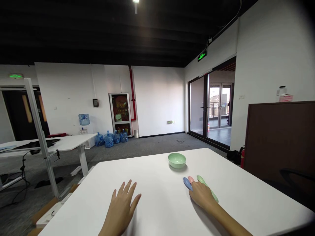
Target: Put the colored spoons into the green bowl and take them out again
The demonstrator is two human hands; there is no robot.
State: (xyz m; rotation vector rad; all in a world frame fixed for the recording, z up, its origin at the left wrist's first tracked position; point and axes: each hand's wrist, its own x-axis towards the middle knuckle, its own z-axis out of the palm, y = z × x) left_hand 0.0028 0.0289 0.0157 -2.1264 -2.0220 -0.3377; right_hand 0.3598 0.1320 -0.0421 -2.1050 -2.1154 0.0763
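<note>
My left hand lies flat on the white table with its fingers spread and nothing in it. My right hand rests over three plastic spoons lying side by side: a blue spoon, a pink spoon and a green spoon. Their bowls stick out past my fingers; the handles are mostly hidden under the hand. Whether the fingers grip them is not visible. A light green bowl stands upright on the table just beyond the spoons.
A second white desk with a metal frame post stands at the left. Several blue water jugs sit by the far wall. A dark brown cabinet rises at the right beside a glass door.
</note>
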